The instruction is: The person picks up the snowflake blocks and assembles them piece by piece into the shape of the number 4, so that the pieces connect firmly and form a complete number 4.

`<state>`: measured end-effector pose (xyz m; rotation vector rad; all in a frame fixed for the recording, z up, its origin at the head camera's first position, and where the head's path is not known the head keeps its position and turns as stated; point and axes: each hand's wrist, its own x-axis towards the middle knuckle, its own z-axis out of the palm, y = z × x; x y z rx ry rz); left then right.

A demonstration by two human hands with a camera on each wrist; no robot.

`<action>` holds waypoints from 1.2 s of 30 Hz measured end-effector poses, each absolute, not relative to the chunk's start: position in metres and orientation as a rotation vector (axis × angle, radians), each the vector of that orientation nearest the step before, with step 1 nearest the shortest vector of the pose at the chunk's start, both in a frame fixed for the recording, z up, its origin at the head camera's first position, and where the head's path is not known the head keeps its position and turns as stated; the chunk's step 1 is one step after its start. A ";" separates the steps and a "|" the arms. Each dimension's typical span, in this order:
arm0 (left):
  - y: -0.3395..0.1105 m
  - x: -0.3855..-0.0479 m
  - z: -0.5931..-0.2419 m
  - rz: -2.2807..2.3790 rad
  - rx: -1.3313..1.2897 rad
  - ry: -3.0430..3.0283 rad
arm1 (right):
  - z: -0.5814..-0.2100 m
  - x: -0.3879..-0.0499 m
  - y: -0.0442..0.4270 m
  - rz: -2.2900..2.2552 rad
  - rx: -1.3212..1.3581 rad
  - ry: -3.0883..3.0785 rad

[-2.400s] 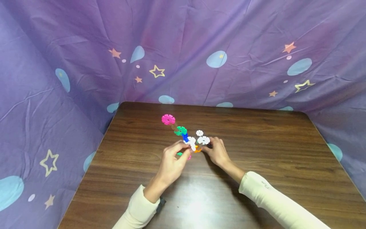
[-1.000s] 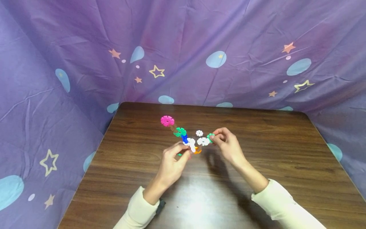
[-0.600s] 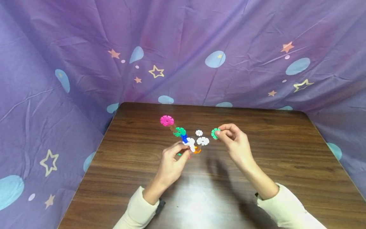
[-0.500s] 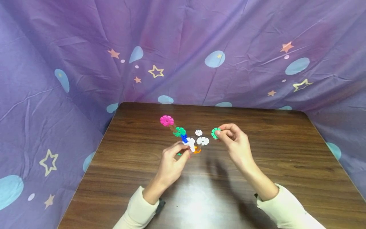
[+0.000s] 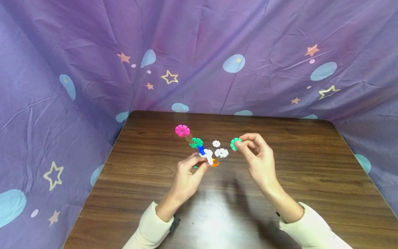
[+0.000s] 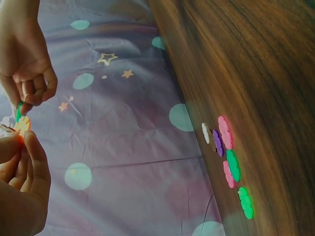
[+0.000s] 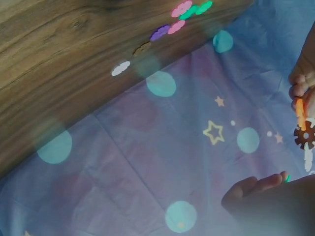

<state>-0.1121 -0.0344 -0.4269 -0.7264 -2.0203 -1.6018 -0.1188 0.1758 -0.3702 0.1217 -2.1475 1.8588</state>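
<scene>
My left hand [image 5: 186, 177] pinches a built-up piece of notched plastic discs above the table. From it a branch with blue, green [image 5: 196, 143], brown and pink discs [image 5: 182, 130] reaches up and left. On its right side are an orange disc [image 6: 22, 126], a brown disc [image 7: 304, 136] and a white disc [image 5: 221, 153]. My right hand [image 5: 260, 160] pinches a single green disc [image 5: 234, 144] between thumb and fingers, a short gap to the right of the piece. Fingers cover the part of the piece that the left hand grips.
Loose discs lie on the wooden table [image 5: 311, 173]: white [image 6: 205, 133], purple [image 6: 218, 143], brown [image 7: 142, 49], pink [image 6: 225, 132] and green [image 6: 246, 202]. In the head view the piece and left hand hide most of them. Purple patterned cloth [image 5: 199, 52] surrounds the table.
My right hand has moved right and slightly up, away from the built-up piece, and now shows a green disc between its fingers. The left hand has stayed almost still.
</scene>
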 end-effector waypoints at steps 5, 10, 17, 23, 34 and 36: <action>-0.034 -0.112 -0.429 -1.588 -0.727 -2.022 | -0.369 -0.115 0.170 1.789 0.257 -2.083; -0.034 -0.112 -0.430 -1.586 -0.720 -2.030 | -0.367 -0.113 0.167 1.759 0.414 -2.013; -0.033 -0.112 -0.429 -1.570 -0.704 -2.061 | -0.362 -0.111 0.167 1.694 0.503 -2.005; -0.032 -0.111 -0.428 -1.602 -0.700 -2.055 | -0.359 -0.112 0.171 1.669 0.606 -2.025; -0.032 -0.111 -0.429 -1.640 -0.699 -2.047 | -0.357 -0.116 0.180 1.613 0.779 -2.110; -0.032 -0.111 -0.429 -1.640 -0.697 -2.051 | -0.357 -0.116 0.182 1.610 0.797 -2.126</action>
